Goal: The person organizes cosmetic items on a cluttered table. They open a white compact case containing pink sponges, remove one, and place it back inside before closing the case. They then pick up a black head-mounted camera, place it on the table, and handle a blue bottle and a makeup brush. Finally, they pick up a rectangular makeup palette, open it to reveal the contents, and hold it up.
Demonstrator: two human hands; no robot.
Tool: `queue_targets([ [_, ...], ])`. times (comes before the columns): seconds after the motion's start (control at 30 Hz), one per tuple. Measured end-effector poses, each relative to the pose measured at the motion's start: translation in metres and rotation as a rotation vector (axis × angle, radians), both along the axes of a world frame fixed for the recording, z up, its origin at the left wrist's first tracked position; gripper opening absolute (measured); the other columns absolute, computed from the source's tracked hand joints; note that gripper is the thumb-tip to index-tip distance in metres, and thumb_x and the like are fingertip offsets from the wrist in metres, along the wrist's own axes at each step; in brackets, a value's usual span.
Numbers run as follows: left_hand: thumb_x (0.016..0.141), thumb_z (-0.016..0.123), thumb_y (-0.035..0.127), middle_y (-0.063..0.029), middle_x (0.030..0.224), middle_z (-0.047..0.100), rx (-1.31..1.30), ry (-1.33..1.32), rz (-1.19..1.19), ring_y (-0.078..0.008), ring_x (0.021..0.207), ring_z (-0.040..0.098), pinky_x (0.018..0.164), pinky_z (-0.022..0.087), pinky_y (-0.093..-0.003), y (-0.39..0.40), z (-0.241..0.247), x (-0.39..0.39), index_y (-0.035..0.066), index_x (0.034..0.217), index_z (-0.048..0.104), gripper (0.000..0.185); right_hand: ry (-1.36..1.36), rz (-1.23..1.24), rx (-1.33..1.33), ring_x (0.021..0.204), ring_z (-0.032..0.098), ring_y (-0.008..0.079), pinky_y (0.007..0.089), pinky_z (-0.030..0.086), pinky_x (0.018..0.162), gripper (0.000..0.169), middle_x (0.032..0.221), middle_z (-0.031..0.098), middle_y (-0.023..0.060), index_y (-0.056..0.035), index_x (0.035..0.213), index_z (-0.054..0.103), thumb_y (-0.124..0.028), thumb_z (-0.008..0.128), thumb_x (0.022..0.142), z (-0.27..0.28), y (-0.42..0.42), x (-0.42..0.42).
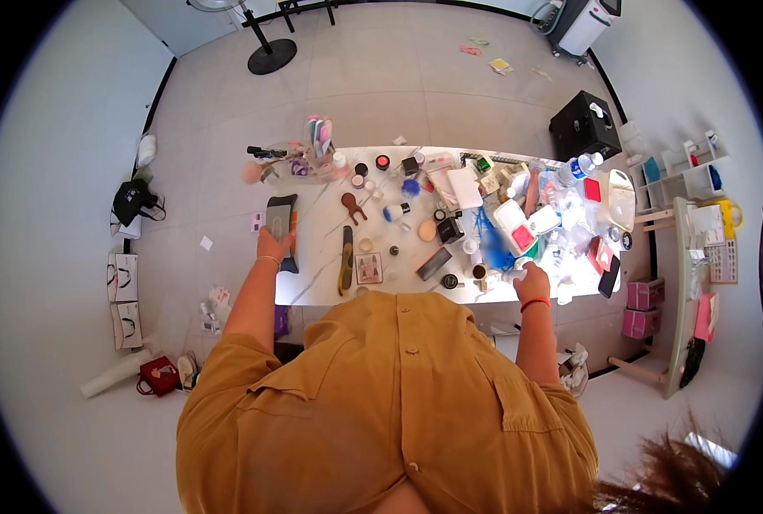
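Note:
My left hand [274, 245] rests on the left side of a dark grey, curved object with an orange strip [282, 212] at the table's left edge; whether its fingers grip it is unclear. Over the table's near right part, my right hand [533, 283] has its fingertips at a small white item [520, 272], beside a cup of dark contents [479, 271]. Just above that hand lie crumpled blue material [494, 247] and an open white case with a red pad [522, 238]. Between the hands are a black and yellow tool [346, 260], a boxed set [368, 268] and a dark rectangular block [434, 263].
The marble-patterned table [310, 283] holds many jars, a plastic bottle [577, 168], clear plastic wrapping [574, 238] and a phone [609, 277]. Brushes stand at its far left. Beyond are a black wheeled case [585, 125] and a fan base [272, 56]; a shelf unit [683, 170] stands right.

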State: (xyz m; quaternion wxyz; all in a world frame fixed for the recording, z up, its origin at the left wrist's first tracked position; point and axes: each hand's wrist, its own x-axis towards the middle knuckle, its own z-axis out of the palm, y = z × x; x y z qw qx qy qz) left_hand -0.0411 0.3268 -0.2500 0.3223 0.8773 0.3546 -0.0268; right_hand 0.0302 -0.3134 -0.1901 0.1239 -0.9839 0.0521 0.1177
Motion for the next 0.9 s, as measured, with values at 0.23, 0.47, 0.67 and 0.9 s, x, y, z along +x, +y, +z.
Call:
queue_targets([
  [0.23, 0.078, 0.076, 0.05, -0.0302, 0.125, 0.058, -0.025, -0.186, 0.107, -0.0429, 0.115, 0.058, 0.099, 0.046, -0.0446, 0.011, -0.019, -0.008, -0.01, 0.131, 0.047, 0.085, 0.056, 0.013, -0.007, 0.1, 0.065, 0.0369, 0.0437, 0.052, 0.088, 0.042, 0.102, 0.069, 0.0196, -0.0059, 0.107, 0.064, -0.016, 0.079, 0.069, 0.007, -0.005, 0.004],
  [0.47, 0.078, 0.075, 0.033, -0.0195, 0.139, 0.049, 0.546, -0.176, -0.058, -0.0399, 0.129, 0.044, 0.105, 0.04, -0.0493, -0.042, 0.022, 0.004, 0.005, 0.132, 0.053, 0.065, 0.078, 0.024, -0.028, 0.105, 0.061, 0.0374, 0.0452, 0.051, 0.09, 0.05, 0.109, 0.066, 0.0192, -0.0078, 0.116, 0.062, -0.016, 0.08, 0.07, 0.008, -0.007, 0.001],
  [0.67, 0.078, 0.071, 0.018, -0.0141, 0.126, 0.057, 0.356, -0.395, -0.579, -0.0366, 0.114, 0.054, 0.096, 0.045, -0.0464, -0.091, 0.037, 0.029, 0.008, 0.121, 0.059, 0.046, -0.356, 0.192, 0.129, 0.112, 0.057, 0.0386, 0.0465, 0.045, 0.097, 0.05, 0.115, 0.063, 0.019, -0.0039, 0.119, 0.06, -0.015, 0.078, 0.074, 0.011, 0.013, 0.002],
  [0.9, 0.081, 0.068, 0.014, -0.0113, 0.121, 0.059, 0.155, -0.199, -0.749, -0.0338, 0.11, 0.057, 0.091, 0.05, -0.0458, -0.157, 0.031, 0.062, 0.013, 0.121, 0.061, 0.04, -0.345, 0.441, 0.361, 0.127, 0.049, 0.0418, 0.05, 0.041, 0.105, 0.054, 0.136, 0.053, 0.022, -0.0065, 0.126, 0.058, -0.012, 0.076, 0.076, 0.049, 0.101, -0.008],
])
